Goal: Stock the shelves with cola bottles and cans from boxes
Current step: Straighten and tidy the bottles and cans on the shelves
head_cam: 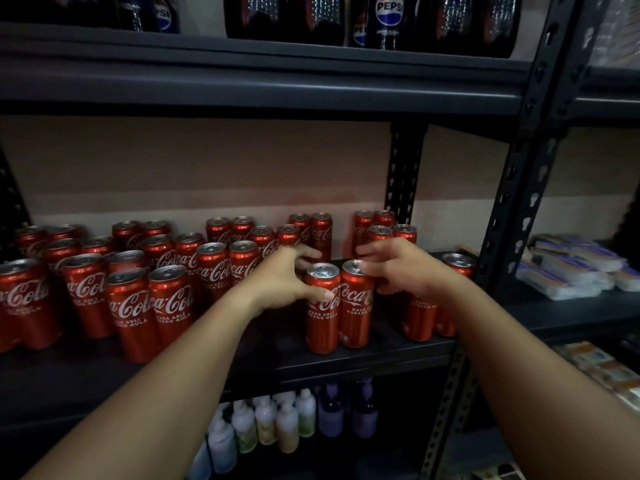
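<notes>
Step in hand: two Coca-Cola cans being set upright at front of middle shelf. Left can gripped by left hand; right can gripped by right hand. Next move judged: fingers to be released, cans aligned with rows, without neighbours being knocked.

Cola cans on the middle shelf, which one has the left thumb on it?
The left can of the front pair between the hands: the left hand grips it, thumb across its logo. The right hand holds its neighbour.
</notes>
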A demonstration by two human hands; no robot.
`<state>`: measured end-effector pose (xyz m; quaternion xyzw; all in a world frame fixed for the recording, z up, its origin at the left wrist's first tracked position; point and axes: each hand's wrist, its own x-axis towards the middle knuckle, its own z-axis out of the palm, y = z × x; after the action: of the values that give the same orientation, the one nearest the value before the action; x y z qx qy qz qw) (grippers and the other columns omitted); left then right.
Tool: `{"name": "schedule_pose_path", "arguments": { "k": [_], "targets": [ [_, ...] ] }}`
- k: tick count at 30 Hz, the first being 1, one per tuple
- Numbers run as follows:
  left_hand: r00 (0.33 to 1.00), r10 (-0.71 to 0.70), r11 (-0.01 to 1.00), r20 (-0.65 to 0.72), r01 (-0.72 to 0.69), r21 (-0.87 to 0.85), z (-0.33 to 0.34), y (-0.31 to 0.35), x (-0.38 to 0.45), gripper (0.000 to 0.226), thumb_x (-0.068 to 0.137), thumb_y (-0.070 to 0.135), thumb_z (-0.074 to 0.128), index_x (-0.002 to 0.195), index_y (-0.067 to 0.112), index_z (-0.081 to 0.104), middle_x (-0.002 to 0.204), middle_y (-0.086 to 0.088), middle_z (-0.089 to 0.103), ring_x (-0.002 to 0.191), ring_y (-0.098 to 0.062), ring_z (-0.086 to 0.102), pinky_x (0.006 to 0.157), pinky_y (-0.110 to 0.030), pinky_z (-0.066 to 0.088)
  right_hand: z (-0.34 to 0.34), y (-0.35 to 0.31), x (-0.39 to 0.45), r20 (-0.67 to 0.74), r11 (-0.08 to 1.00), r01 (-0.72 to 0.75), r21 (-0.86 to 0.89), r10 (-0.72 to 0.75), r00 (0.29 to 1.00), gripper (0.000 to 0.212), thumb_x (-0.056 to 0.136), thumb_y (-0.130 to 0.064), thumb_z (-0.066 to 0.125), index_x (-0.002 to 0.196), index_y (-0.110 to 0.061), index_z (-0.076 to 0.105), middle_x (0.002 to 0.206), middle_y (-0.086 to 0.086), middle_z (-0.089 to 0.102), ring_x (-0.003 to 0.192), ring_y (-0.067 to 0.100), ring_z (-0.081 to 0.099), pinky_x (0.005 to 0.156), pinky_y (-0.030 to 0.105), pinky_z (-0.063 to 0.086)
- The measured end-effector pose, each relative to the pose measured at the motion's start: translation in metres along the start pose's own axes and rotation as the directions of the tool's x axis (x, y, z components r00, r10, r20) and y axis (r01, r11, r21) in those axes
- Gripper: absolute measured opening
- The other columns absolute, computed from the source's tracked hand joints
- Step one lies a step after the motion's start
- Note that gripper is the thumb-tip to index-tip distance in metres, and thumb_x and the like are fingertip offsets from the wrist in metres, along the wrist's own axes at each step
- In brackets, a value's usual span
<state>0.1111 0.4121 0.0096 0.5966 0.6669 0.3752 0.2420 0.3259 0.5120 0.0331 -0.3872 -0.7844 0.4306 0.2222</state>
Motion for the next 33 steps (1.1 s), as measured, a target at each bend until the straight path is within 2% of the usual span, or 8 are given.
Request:
{"name": "schedule_pose_path", "arguments": {
  "k": [4,9,14,19,22,26,30,33],
  "targets": [
    [1.000,0.007,1.000,-0.020,-0.007,-0.006,0.002,-0.003,0.002,0.081,0.060,0.027,0.099,0.133,0.025,0.063,0.123,0.006,0.067,0.112,-0.015,0.067,0.105,-0.043,0.053,-0.001,-0.001,-0.001,0.030,0.999,0.027,-0.043,-0.026,0.999,0.046,0.097,-0.019,0.068,0.141,-0.017,0.056,0.125,-0.004,0.065,0.112,0.016,0.064,0.090,0.041,0.061],
    [1.000,0.016,1.000,0.008,-0.016,0.017,-0.002,-0.003,0.001,0.080,0.056,0.024,0.100,0.129,0.021,0.067,0.121,0.005,0.071,0.112,-0.012,0.068,0.104,-0.042,0.053,-0.003,-0.006,-0.004,0.082,0.991,0.077,-0.109,-0.068,0.994,0.034,0.093,-0.023,0.072,0.126,-0.019,0.067,0.117,-0.005,0.069,0.105,0.015,0.068,0.084,0.038,0.063],
    [0.998,0.047,0.999,0.032,-0.047,0.008,-0.006,-0.004,-0.002,0.072,0.059,0.022,0.099,0.125,0.021,0.070,0.115,0.007,0.075,0.107,-0.008,0.071,0.102,-0.039,0.055,-0.001,-0.007,-0.003,0.082,0.993,0.066,-0.097,-0.058,0.995,0.038,0.091,-0.023,0.074,0.128,-0.017,0.066,0.117,-0.002,0.068,0.105,0.016,0.068,0.081,0.037,0.064],
    [0.998,0.045,0.999,0.039,-0.046,0.022,-0.008,-0.003,-0.005,0.075,0.060,0.022,0.098,0.128,0.020,0.068,0.117,0.009,0.074,0.106,-0.007,0.071,0.101,-0.036,0.056,0.003,-0.006,0.000,0.078,0.994,0.065,-0.084,-0.059,0.995,0.035,0.091,-0.023,0.074,0.124,-0.016,0.066,0.116,-0.001,0.068,0.104,0.017,0.068,0.079,0.038,0.064],
    [0.999,0.030,0.999,0.039,-0.031,0.038,-0.010,-0.001,-0.007,0.080,0.060,0.021,0.098,0.133,0.019,0.065,0.119,0.008,0.072,0.107,-0.006,0.069,0.100,-0.032,0.055,0.004,-0.008,0.002,0.077,0.997,0.045,-0.069,-0.039,0.996,0.041,0.090,-0.023,0.075,0.128,-0.014,0.063,0.117,0.001,0.065,0.104,0.019,0.067,0.078,0.039,0.064],
    [0.991,-0.018,1.000,0.136,0.016,0.019,-0.021,0.003,-0.007,0.098,0.059,0.023,0.099,0.146,0.022,0.052,0.133,0.007,0.064,0.117,-0.010,0.065,0.105,-0.036,0.053,0.002,-0.012,0.013,0.028,0.985,0.064,-0.160,-0.061,0.998,0.052,0.091,-0.039,0.072,0.136,-0.018,0.058,0.124,0.000,0.065,0.109,0.017,0.065,0.074,0.035,0.063],
    [0.991,-0.038,0.998,0.127,0.043,-0.037,-0.050,0.004,0.004,0.081,0.070,0.023,0.093,0.142,0.027,0.056,0.131,0.007,0.067,0.114,-0.009,0.069,0.102,-0.033,0.054,0.002,-0.026,0.031,-0.071,0.933,0.145,-0.329,-0.177,0.982,0.043,0.093,-0.048,0.067,0.125,-0.019,0.066,0.115,-0.005,0.067,0.107,0.014,0.063,0.085,0.029,0.052],
    [0.999,-0.042,0.990,0.010,0.043,-0.138,-0.067,-0.002,0.024,0.051,0.080,0.016,0.086,0.127,0.021,0.067,0.118,0.002,0.075,0.112,-0.014,0.071,0.100,-0.037,0.056,0.011,-0.039,0.051,-0.051,0.917,0.158,-0.366,-0.189,0.981,0.038,0.094,-0.044,0.068,0.122,-0.019,0.067,0.112,-0.006,0.067,0.101,0.012,0.062,0.083,0.028,0.048]
  ]
}}
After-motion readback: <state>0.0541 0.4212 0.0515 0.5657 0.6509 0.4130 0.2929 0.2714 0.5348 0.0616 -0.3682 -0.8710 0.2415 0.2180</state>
